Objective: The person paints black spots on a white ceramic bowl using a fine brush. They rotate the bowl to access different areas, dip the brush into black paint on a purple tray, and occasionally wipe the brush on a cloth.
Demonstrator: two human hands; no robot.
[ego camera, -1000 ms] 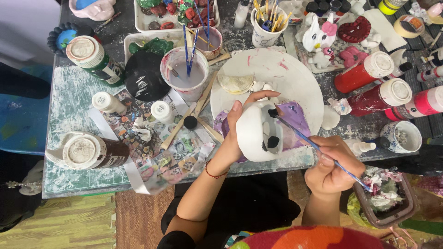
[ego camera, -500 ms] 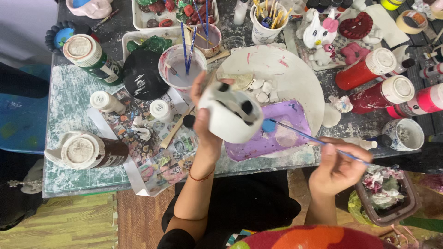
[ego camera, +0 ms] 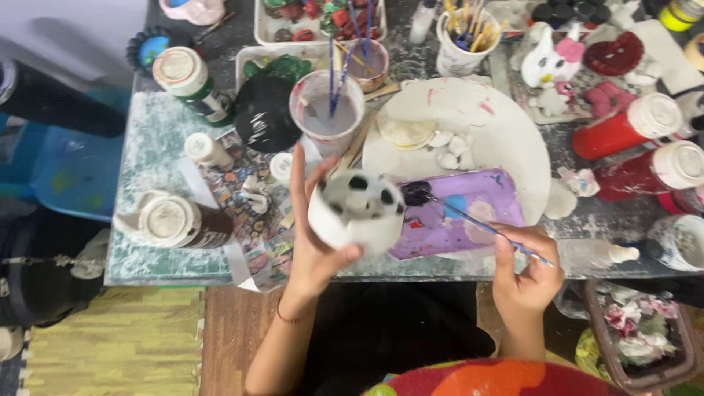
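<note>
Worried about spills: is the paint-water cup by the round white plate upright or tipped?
Upright: the cup stands on the table, mouth up, greyish water inside and brushes standing in it.

The left hand (ego camera: pixel 317 235) cups a white plaster figure (ego camera: pixel 357 210) with black spots from below, thumb on its near edge and fingers raised behind it. Just right of that grip, a thin paintbrush (ego camera: pixel 477 224) held by the right hand (ego camera: pixel 526 270) dips its tip into a dark blob on a purple palette (ego camera: pixel 469 213), which lies on a large white plate (ego camera: pixel 506 132). Beyond the held figure stands a cup of cloudy water (ego camera: pixel 326 110) with brushes, and a black painted figure (ego camera: pixel 264 114) sits to the cup's left
</note>
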